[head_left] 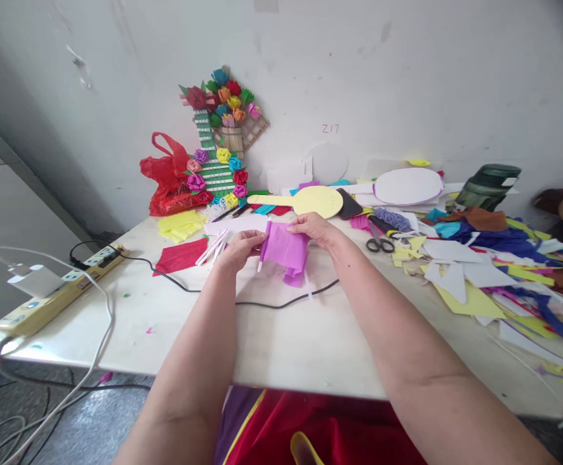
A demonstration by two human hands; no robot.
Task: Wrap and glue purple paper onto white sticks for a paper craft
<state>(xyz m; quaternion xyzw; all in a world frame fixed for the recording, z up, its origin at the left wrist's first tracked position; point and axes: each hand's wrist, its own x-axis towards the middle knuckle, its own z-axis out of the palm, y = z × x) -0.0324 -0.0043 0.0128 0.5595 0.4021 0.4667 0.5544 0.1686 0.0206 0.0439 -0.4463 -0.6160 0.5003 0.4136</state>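
Purple crepe paper (pixel 286 247) is stretched above the table between my two hands. My left hand (pixel 243 249) pinches its left edge, which lies around a thin white stick (pixel 260 265); the stick's lower end pokes out below. The upper right part of the paper is gripped between thumb and fingers of my right hand (pixel 314 228), while its loose end hangs down in folds. Beside my left hand lie several white paper sticks (pixel 214 247) and a piece of red crepe paper (pixel 181 256). Behind the hands rests a yellow paddle-shaped cutout (pixel 317 201).
A black cable (pixel 281 305) crosses the table from a power strip (pixel 75 287) at left. Scissors (pixel 379 245) and a heap of paper scraps (pixel 485 265) lie right, near a green bottle (pixel 487 187). Paper-flower crafts (pixel 216 169) and a red bag (pixel 169 174) stand against the wall.
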